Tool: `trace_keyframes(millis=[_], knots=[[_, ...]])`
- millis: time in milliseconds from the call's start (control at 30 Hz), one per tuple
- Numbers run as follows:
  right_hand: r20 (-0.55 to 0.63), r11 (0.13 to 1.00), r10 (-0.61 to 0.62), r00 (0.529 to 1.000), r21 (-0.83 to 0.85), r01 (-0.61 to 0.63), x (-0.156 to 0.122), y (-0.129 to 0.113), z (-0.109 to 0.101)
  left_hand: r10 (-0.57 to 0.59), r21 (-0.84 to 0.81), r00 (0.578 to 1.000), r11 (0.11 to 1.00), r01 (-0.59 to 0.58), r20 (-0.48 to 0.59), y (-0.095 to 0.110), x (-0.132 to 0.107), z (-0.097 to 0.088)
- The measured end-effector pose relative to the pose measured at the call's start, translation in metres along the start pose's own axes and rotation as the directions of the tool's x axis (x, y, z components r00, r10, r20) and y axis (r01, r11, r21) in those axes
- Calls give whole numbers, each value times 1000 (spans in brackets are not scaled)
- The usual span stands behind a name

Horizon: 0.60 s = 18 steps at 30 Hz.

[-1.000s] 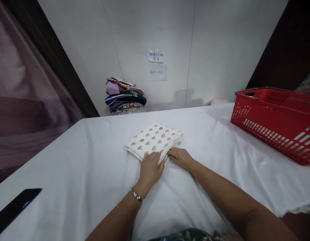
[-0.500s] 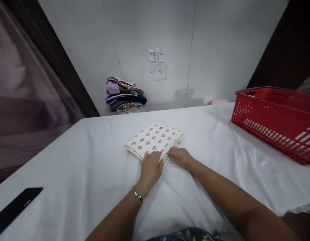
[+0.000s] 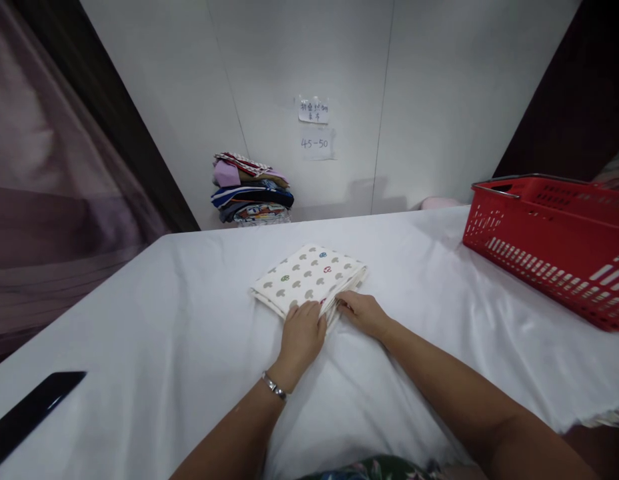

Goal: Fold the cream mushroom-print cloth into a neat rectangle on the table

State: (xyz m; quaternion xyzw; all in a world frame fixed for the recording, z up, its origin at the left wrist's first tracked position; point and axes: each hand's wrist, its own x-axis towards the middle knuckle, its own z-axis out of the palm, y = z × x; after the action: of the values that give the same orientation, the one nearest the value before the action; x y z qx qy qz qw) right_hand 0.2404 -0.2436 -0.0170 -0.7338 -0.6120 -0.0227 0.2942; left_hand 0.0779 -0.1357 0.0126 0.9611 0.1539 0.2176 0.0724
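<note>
A black flat object (image 3: 34, 417) lies on the white-covered worktop (image 3: 154, 320). Fabric stack (image 3: 252, 190): beyond the far edge. Left hand (image 3: 302, 337): fingers flat over the folded cloth's near corner; grip cannot be determined. Folded cloth (image 3: 307, 273): worktop centre. Right hand (image 3: 364, 315): fingers pinching the cloth's layered edge. Red basket (image 3: 544, 230): far right.

- The folded bundle (image 3: 304, 275) is made of matt cloth
- The tablecloth (image 3: 139, 333) is seen as smooth and faintly shiny
- The basket (image 3: 549, 237) is moulded in plastic, its handle (image 3: 494, 191) formed of metal
- The bracelet (image 3: 274, 386) is finished in polished metal
- Light is reflected by the glossy black slab (image 3: 32, 411)
</note>
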Motion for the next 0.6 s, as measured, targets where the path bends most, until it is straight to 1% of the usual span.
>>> trace_keyframes(millis=[67,167,267,400,600], knots=[[4,1000,3,1000,-10,-3,0,0,0,3,-3,1000,1000,-3,0,0,0,0],[16,999,-35,999,-25,36,0,2,2,4,-3,1000,1000,-4,-4,-1,-1,1],[2,996,-78,997,-47,78,-1,3,2,7,5,1000,1000,-7,-11,-1,-1,2],[0,993,-103,995,-62,103,0,3,1,23,28,1000,999,-22,-19,-1,-2,4],[-1,990,-130,992,-48,130,0,1,-1,111,98,993,989,-107,-35,-3,-5,10]])
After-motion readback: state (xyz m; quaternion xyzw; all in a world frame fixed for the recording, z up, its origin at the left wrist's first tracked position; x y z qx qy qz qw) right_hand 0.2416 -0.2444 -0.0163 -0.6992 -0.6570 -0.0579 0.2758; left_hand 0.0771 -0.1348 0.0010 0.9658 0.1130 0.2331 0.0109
